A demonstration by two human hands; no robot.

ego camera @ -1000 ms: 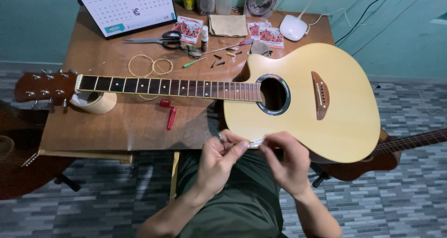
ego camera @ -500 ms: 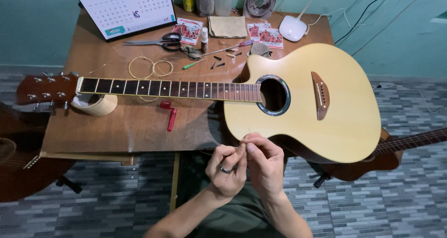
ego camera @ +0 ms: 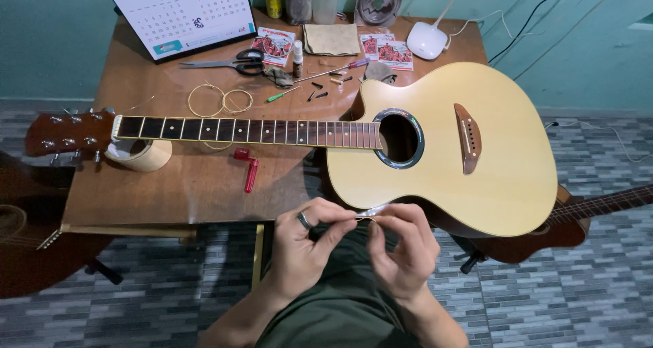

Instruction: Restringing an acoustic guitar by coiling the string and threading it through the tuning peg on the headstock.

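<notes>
Both my hands are over my lap, just below the lower edge of a pale acoustic guitar (ego camera: 490, 164) that lies flat on the wooden table (ego camera: 170, 198). My left hand (ego camera: 306, 246), with a dark ring on one finger, and my right hand (ego camera: 403, 247) pinch a thin silvery strip (ego camera: 371, 213) between their fingertips. What the strip is, I cannot tell. The guitar's neck (ego camera: 245, 130) runs left to the headstock (ego camera: 64, 134), which rests over a tape roll (ego camera: 139, 156). No strings show on the fretboard.
On the table lie a red winder (ego camera: 250, 171), coiled wire strings (ego camera: 218, 102), scissors (ego camera: 235, 62), a desk calendar (ego camera: 180, 11), red packets (ego camera: 275, 45), a cloth (ego camera: 331, 38) and small pins. Two darker guitars stand at the left (ego camera: 27, 253) and right (ego camera: 598, 208).
My hands drew close together over my lap half a second ago. They have since spread slightly and sit up against the guitar's lower edge, still pinching the strip.
</notes>
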